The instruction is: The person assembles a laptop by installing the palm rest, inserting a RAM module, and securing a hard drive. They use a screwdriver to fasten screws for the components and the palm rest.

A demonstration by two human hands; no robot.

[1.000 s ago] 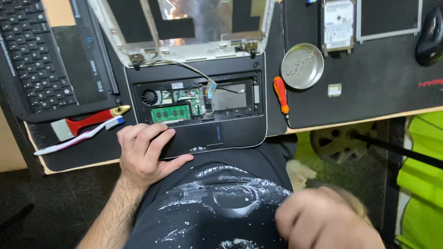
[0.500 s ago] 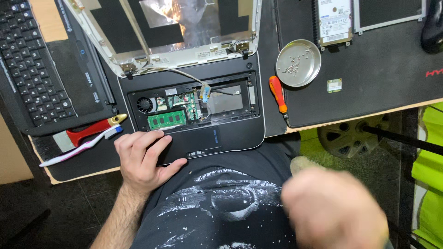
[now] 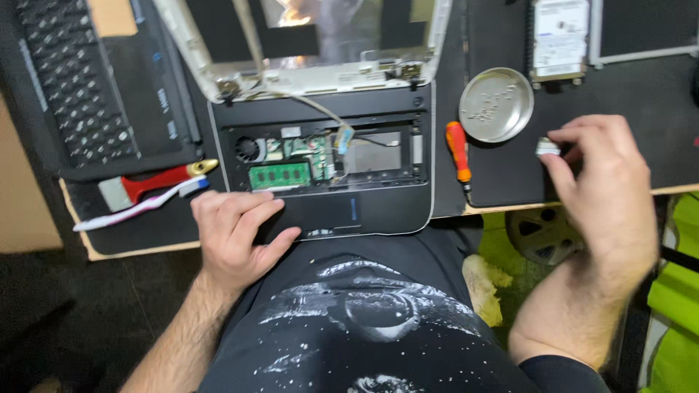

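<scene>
An opened laptop base [image 3: 328, 167] lies on the black mat, its keyboard removed, with a green memory stick, a fan and cables exposed. The detached screen frame [image 3: 306, 44] leans behind it. My left hand [image 3: 237, 233] rests flat on the palm rest at the front left corner of the laptop. My right hand [image 3: 604, 189] is over the mat at the right, fingertips touching a small pale part [image 3: 547, 148]. An orange-handled screwdriver [image 3: 459, 153] lies between the laptop and my right hand.
A round metal dish [image 3: 499, 103] with small screws sits right of the laptop. A hard drive [image 3: 559, 36] lies behind it. A removed keyboard [image 3: 80, 87] is at the left, with a red brush [image 3: 156, 180] and a white toothbrush [image 3: 138, 207] near the table edge.
My right hand has risen from my lap to the mat at the right and reached the small pale part. My left hand has stayed on the palm rest.
</scene>
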